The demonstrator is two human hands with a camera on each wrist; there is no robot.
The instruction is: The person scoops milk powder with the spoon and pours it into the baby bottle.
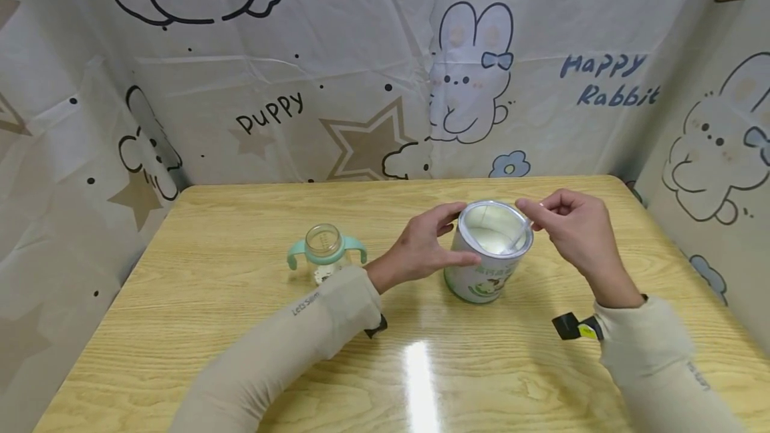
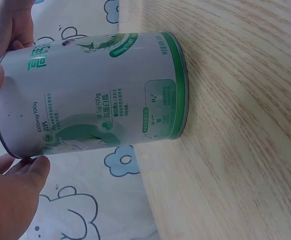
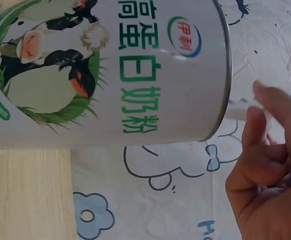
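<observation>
Wooden counter (image 1: 240, 326): my left hand (image 1: 421, 246) grips the open milk-powder tin (image 1: 490, 256); my right hand (image 1: 574, 232) pinches a clear scoop (image 1: 519, 240) inside.

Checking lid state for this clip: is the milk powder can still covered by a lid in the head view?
No, the milk powder can stands open-topped, white powder showing inside its rim, while the left hand grips its side.

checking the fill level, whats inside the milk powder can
White powder fills the open can, with a clear scoop dipping in from the right hand. Its bowl is hidden.
</observation>
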